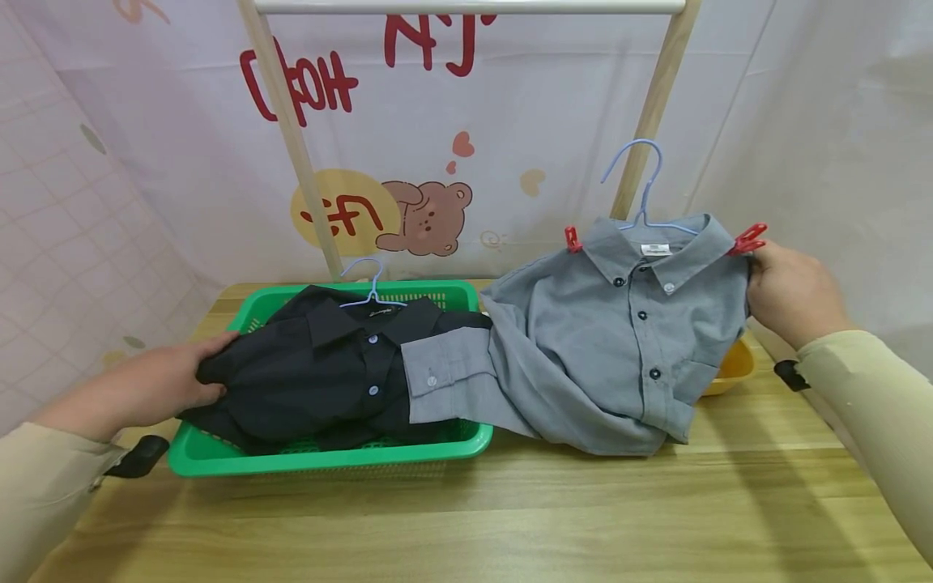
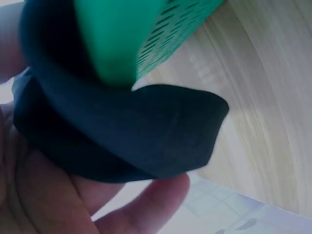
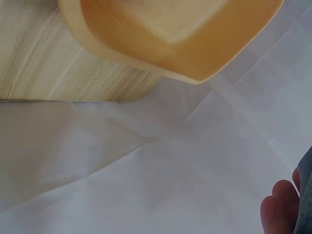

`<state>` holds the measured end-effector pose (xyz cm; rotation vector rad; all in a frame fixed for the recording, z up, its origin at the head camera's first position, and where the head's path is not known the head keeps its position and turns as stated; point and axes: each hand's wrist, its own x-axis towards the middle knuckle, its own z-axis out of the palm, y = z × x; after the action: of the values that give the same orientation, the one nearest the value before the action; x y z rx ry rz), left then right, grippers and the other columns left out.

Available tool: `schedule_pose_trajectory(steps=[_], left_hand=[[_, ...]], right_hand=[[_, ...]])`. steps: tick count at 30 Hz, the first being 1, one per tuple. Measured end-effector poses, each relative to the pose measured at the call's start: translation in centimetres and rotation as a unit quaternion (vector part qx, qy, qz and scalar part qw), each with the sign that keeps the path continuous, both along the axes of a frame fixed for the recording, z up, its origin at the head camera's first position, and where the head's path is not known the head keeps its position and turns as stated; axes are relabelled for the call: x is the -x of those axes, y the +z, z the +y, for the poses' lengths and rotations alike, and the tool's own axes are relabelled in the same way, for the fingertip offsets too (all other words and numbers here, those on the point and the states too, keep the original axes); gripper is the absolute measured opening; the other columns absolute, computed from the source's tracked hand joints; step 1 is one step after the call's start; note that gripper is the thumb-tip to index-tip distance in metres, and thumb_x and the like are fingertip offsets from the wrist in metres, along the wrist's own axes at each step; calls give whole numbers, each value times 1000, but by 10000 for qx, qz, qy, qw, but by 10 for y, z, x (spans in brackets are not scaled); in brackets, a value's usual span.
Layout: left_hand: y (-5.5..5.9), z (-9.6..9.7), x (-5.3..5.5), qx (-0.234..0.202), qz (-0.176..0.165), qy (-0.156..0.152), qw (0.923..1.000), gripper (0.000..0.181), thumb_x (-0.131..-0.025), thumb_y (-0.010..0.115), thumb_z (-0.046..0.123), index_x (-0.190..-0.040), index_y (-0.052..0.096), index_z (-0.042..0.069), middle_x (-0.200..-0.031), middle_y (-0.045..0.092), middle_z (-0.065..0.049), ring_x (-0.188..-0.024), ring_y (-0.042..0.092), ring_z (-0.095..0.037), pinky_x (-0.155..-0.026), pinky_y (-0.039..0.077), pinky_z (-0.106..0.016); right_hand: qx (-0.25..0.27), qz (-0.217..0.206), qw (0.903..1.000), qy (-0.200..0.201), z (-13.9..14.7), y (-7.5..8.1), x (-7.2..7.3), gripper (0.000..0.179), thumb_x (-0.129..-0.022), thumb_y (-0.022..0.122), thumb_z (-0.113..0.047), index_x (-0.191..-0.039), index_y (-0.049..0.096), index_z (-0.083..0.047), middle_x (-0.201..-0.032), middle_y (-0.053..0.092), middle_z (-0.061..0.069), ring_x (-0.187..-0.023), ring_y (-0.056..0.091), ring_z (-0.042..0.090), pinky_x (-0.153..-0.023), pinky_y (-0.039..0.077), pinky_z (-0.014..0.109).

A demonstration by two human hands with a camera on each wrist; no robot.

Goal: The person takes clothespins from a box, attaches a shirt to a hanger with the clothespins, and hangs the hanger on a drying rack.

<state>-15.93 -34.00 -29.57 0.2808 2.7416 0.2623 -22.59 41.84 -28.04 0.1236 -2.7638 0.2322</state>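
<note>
Pinching dark cloth between thumb and fingers, the left hand [image 1: 156, 385] has the black shirt [image 1: 299, 376] by its side, and across the way the right hand [image 1: 798, 295] grips the gray shirt [image 1: 583, 340] at the shoulder, right beside a red clip [image 1: 748, 240]! A second red clip [image 1: 573, 239] bites the other shoulder, a blue hanger [image 1: 646, 194] rising from the collar. One gray cuff [image 1: 448, 371] drapes over the black shirt, which fills the green basket [image 1: 328, 461] towards the worktop's [image 1: 510, 518] far left corner. Behind the gray shirt, near the right edge, peeks a yellow container [image 1: 734, 368]; along the far edge stands the rack [image 1: 470, 6].
</note>
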Motion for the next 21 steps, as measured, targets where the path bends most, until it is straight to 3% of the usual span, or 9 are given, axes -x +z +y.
schedule_pose_trajectory(steps=[9,21], left_hand=[[-2,-12,-1,-200,81,45,9998,90,-95,74,26,-164,24,-4,-143,51,-45,-122,60,-58,-83,56,-49],[5,-31,-5,82,71,92,9999,87,-97,73,27,-164,26,-3,-146,47,-48,-124,55,-66,-85,56,-60]], right_hand=[[6,-30,10000,26,-2,1,0,24,-100,34,-3,-91,56,-1,-67,48,15,-62,48,34,-56,36,43],[-50,13,10000,43,-2,3,1,22,-101,35,-3,-94,55,1,-64,47,15,-60,50,36,-55,38,47]])
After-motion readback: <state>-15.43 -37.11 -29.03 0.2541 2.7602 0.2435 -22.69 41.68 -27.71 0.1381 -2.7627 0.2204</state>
